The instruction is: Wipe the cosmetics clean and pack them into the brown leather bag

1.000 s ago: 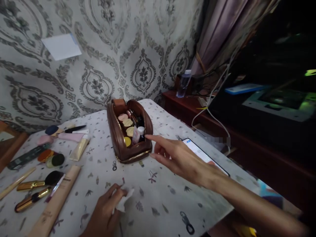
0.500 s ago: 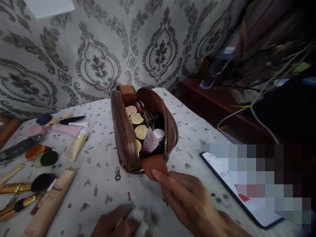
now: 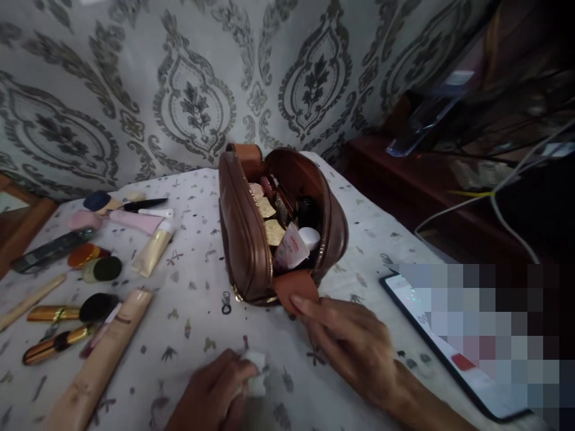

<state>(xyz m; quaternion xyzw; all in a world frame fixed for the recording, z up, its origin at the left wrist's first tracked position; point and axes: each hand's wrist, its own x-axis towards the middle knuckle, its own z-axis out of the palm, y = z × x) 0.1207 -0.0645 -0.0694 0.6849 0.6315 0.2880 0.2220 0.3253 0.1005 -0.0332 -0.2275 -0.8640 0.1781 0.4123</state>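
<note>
A brown leather makeup bag (image 3: pixel 245 239) stands unzipped on the patterned cloth (image 3: pixel 188 365). Inside it are several gold-lidded jars (image 3: pixel 274 232), a white-capped item (image 3: pixel 309 238) and a pale tube (image 3: pixel 293 246). My right hand (image 3: pixel 354 344) pinches the tan tab (image 3: pixel 294 290) at the bag's near end between thumb and fingers. Closed around a crumpled white wipe (image 3: pixel 255 383), my left hand (image 3: pixel 215 389) rests low on the cloth in front of the bag. Part of the wipe is hidden by the fingers.
Makeup lies spread at left: a large beige tube (image 3: pixel 103 353), a cream tube (image 3: pixel 153 248), a pink tube (image 3: pixel 137 221), a makeup brush (image 3: pixel 99 308) and a dark-capped bottle (image 3: pixel 102 269). A phone (image 3: pixel 444 341) lies at right. Beyond the table are cables (image 3: pixel 467 209) and a clear bottle (image 3: pixel 424 120).
The whole view has shifted, so the bag and the makeup appear further right. My left hand, blurred before, shows more clearly with the wipe. My right hand still grips the tab.
</note>
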